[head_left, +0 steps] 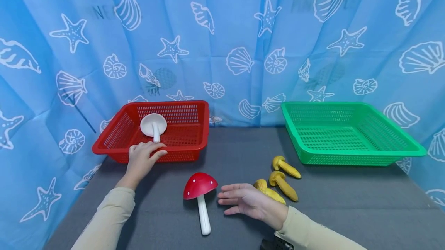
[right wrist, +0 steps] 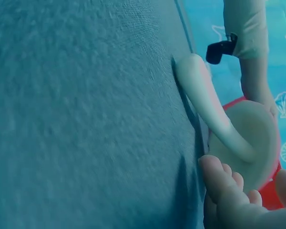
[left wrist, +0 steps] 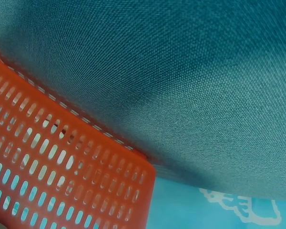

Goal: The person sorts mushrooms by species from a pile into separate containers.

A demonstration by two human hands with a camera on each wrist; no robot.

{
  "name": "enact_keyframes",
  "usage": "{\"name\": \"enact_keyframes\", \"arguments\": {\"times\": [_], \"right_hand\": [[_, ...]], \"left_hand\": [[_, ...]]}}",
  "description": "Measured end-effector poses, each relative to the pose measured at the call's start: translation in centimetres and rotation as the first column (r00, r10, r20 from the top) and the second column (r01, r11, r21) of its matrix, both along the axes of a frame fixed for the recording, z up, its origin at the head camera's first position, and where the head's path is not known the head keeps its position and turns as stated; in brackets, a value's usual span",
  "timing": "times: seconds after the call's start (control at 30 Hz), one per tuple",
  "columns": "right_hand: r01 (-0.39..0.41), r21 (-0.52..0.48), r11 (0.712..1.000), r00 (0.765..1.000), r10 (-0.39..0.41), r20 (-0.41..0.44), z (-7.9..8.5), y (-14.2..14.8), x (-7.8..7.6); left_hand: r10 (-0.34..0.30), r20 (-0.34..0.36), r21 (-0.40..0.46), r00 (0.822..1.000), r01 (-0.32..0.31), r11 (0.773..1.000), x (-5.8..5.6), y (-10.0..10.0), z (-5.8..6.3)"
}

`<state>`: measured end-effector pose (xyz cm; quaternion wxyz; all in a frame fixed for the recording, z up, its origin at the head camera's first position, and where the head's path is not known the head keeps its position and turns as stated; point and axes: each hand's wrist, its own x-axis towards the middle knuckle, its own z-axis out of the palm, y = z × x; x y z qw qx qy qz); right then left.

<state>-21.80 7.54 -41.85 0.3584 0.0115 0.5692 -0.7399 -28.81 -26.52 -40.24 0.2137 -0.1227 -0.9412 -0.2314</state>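
My left hand (head_left: 143, 159) is at the front rim of the red basket (head_left: 184, 153), its fingers loosely bent near the stem of a toy mushroom (head_left: 153, 124). That mushroom lies in the basket with its white underside showing. In the left wrist view the slotted wall of the red basket (left wrist: 62, 152) fills the lower left. A red toy mushroom (head_left: 200, 188) with white dots and a white stem lies on the grey table. Just right of its cap my right hand (head_left: 245, 201) is held with fingers extended, holding nothing. The right wrist view shows that mushroom's stem (right wrist: 205, 98) beyond my fingertips (right wrist: 212, 167).
Three yellow toy mushrooms, one of them the middle mushroom (head_left: 283, 185), lie right of my right hand; the nearest is partly hidden behind it. A green basket (head_left: 351, 152) stands at the back right. Behind the table hangs a blue curtain (head_left: 222, 33) with white shells.
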Motion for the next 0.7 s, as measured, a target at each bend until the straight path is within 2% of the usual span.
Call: {"name": "enact_keyframes", "arguments": {"times": [0.3, 0.7], "right_hand": [[-0.027, -0.008, 1.0, 1.0, 0.027, -0.007, -0.8, -1.4, 0.2], [-0.067, -0.01, 0.998, 0.998, 0.067, 0.021, -1.2, -3.2, 0.2]], "left_hand": [[-0.016, -0.025, -0.02, 1.0, 0.015, 1.0, -0.1, -0.1, -0.1], [0.008, 0.005, -0.009, 1.0, -0.008, 1.0, 0.0, 0.1, 0.1]]}}
